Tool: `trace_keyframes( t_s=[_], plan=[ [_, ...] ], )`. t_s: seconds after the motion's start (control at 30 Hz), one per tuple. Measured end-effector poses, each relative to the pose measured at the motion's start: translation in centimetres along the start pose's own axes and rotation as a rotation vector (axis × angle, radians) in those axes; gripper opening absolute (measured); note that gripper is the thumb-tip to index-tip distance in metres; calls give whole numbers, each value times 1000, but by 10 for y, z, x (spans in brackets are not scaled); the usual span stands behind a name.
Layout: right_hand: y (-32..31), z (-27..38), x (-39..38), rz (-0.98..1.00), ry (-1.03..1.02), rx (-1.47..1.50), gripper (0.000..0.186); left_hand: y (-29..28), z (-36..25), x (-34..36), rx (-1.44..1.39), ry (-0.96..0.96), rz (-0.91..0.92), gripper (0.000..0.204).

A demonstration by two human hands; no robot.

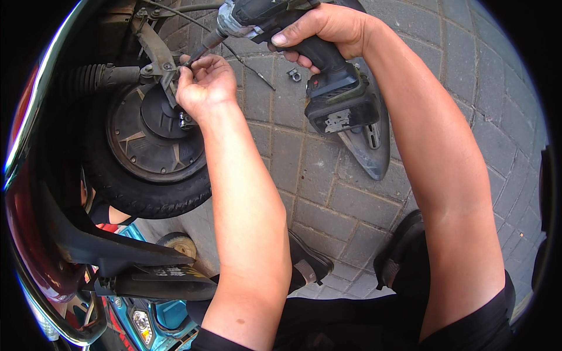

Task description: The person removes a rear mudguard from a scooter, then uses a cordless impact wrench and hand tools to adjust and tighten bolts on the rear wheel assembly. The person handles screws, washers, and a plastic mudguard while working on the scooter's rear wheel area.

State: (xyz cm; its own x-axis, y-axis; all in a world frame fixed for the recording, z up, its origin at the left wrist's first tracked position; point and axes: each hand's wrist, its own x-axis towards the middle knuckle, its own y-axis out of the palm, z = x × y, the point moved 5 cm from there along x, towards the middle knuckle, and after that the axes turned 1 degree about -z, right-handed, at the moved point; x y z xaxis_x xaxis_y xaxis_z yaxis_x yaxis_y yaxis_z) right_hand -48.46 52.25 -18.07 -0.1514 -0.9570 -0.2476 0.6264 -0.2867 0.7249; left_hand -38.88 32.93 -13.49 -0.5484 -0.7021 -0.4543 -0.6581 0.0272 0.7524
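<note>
The bare left hand [211, 82] curled beside a grey metal bracket arm [157, 50]; the bare right hand [333, 29] wrapped a black cordless impact driver [325, 55].
From the left, a black ribbed rubber bellows [88, 81] lay above a black rubber tyre [137, 196] with a round dark-grey hub [134, 149]. The driver's long metal socket [212, 41] reached the bracket arm beside the left fingertips; whether they pinched a fastener could not be told. Rightward, a small silvery metal fitting [294, 75] and a pointed dark-grey plastic piece [374, 161] lay on grey paving [319, 175]. The step in hand looked like turning a fastener at the bracket arm; the next move seemed to call for a steady, well-aligned socket.
</note>
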Motion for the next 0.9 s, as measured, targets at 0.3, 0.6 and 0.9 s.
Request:
trace_keyframes(
  t_s=[0.3, 0.6, 0.9],
  plan=[
    [1, -10, 4, 26, -36, 45, 16, -2, -4, 0, 44, 95, -3, 19],
    [2, 6, 4, 18, -53, 9, 14, 1, -5, 2, 83, 80, 82, 19],
    [-2, 17, 9, -11, -164, -120, 13, 4, -5, 5, 67, 78, 76, 21]
  ],
)
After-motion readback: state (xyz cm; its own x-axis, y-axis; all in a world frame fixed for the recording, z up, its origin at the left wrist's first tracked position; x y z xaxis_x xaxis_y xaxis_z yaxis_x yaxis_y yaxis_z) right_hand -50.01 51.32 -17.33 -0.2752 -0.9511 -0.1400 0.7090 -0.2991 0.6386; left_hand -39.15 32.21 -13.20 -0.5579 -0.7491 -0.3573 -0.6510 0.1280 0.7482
